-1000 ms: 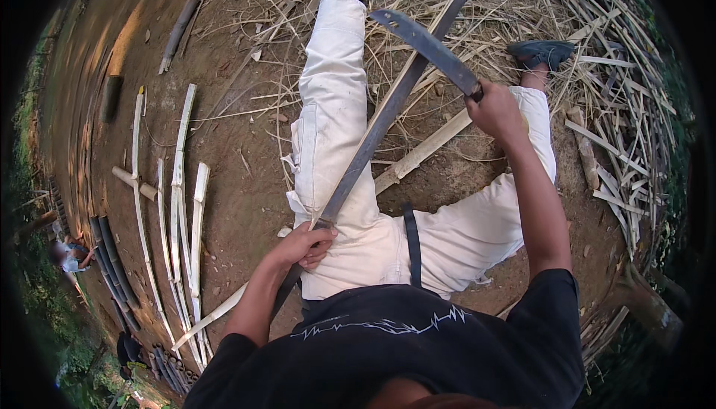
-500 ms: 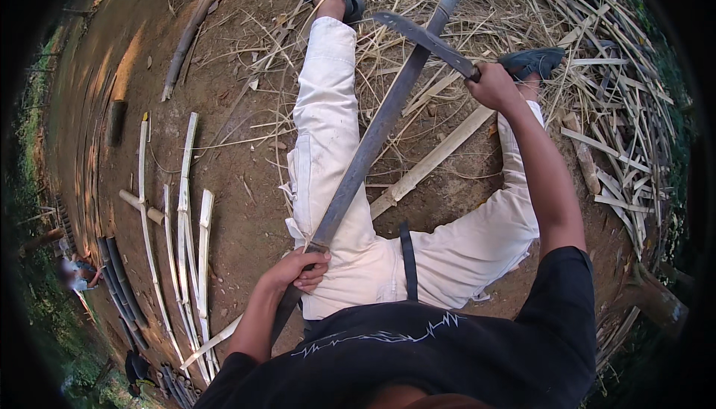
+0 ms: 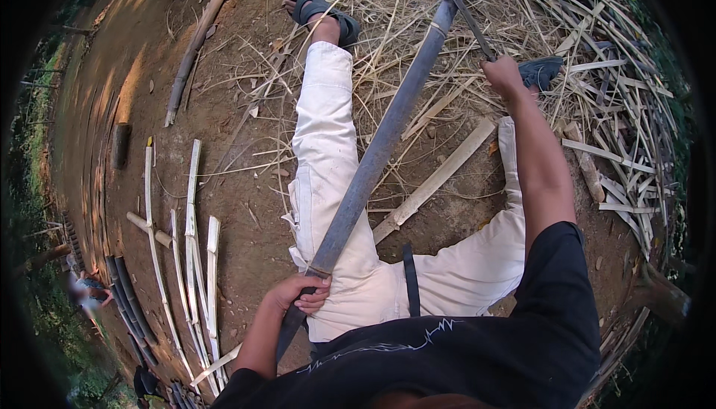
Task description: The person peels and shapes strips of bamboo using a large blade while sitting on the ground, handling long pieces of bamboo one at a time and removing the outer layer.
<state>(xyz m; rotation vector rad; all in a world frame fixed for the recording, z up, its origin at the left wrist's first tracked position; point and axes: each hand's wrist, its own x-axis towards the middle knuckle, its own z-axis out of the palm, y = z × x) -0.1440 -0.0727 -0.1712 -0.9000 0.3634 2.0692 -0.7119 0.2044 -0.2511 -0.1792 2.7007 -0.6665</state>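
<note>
A long dark grey length of bamboo (image 3: 388, 137) slants across my lap, running from beside my left hip up and away to the right. Near its lower end, at a node, my left hand (image 3: 304, 294) is closed around it. My right hand (image 3: 504, 79) grips the handle of a machete (image 3: 469, 21), out by my right foot. The blade, seen nearly edge-on, reaches to the bamboo near its far end. Its tip is hard to make out there; whether it cuts in, I cannot tell.
A pale split bamboo piece (image 3: 436, 178) lies between my legs. Thin shavings (image 3: 380, 43) cover the ground ahead, and offcuts (image 3: 626, 110) pile up at the right. Several pale strips (image 3: 192, 237) and dark bamboo poles (image 3: 128, 297) lie at left. Another person (image 3: 93, 289) is far left.
The machete has moved farther out along the bamboo, and its blade has turned from broadside to nearly edge-on. My left hand keeps its hold on the bamboo.
</note>
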